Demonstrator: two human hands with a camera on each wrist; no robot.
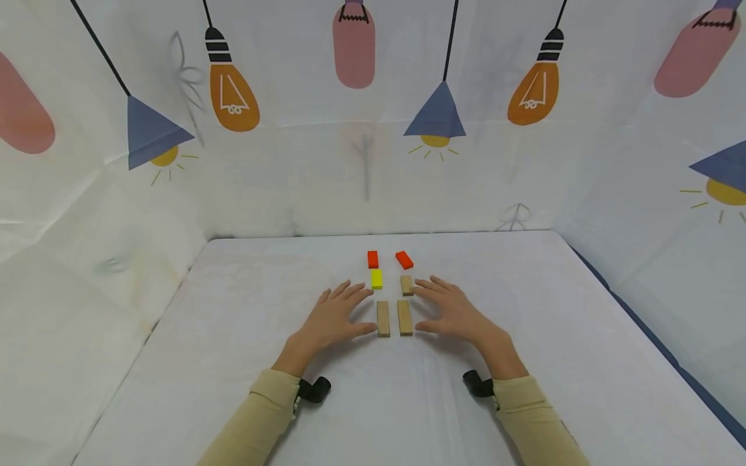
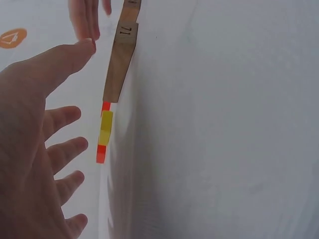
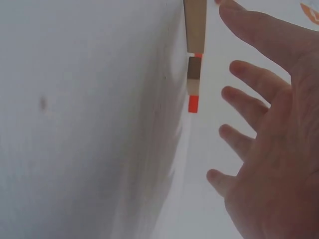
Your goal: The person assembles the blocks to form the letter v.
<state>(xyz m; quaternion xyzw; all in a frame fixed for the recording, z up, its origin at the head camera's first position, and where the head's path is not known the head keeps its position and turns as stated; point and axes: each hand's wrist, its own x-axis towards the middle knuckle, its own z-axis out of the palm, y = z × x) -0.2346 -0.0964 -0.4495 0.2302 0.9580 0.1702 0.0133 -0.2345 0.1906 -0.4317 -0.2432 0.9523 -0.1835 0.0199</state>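
My left hand (image 1: 333, 317) hovers with spread fingers on the left side of a small group of blocks. Its thumb tip is right by a long wooden block (image 1: 383, 319), and its index fingertip is near a yellow block (image 1: 377, 279). Opposite, my right hand (image 1: 453, 312) has its fingers apart too, thumb close to a second long wooden block (image 1: 405, 318). A shorter wooden block (image 1: 406, 285) lies at its fingertips. Behind these are a straight red block (image 1: 373, 259) and a slanted red block (image 1: 404, 260). In the left wrist view, a printed number marks the near wooden block (image 2: 122, 55).
A white cloth covers the table (image 1: 245, 278). Behind it hangs a pale sheet (image 1: 326, 175) printed with lamps and bulbs. Black wrist cameras (image 1: 315, 389) sit at both sleeve cuffs. A dark blue strip (image 1: 641, 330) runs along the right table edge.
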